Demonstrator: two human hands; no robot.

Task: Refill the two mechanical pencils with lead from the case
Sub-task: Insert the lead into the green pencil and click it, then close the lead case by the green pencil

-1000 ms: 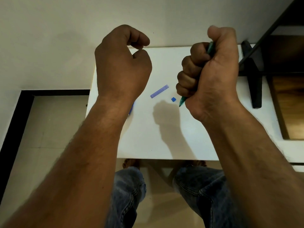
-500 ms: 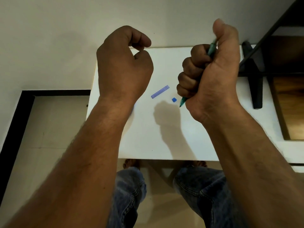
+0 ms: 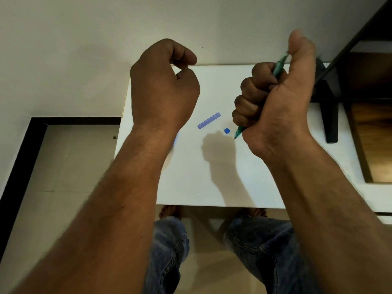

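My right hand (image 3: 273, 98) is fisted around a green mechanical pencil (image 3: 279, 65), held upright above the white table (image 3: 191, 177). Its tip (image 3: 237, 135) pokes out below my fist, and my thumb stands raised just above its top end. My left hand (image 3: 163, 85) hovers over the table's left part, fingers curled with the index tip near the thumb; nothing shows between them. A blue lead case (image 3: 209, 120) lies flat between my hands, with a small blue cap (image 3: 227, 130) just right of it. A blue sliver (image 3: 175, 138) peeks from under my left wrist.
The table stands against a pale wall (image 3: 84, 49). A black frame (image 3: 329, 107) and a wooden shelf (image 3: 373, 134) are at the right edge. Tiled floor (image 3: 63, 166) lies to the left, and my knees in jeans (image 3: 169, 251) are below the front edge.
My right thumb has lifted off the green pencil's top end and now points up. My left hand has stayed almost still.
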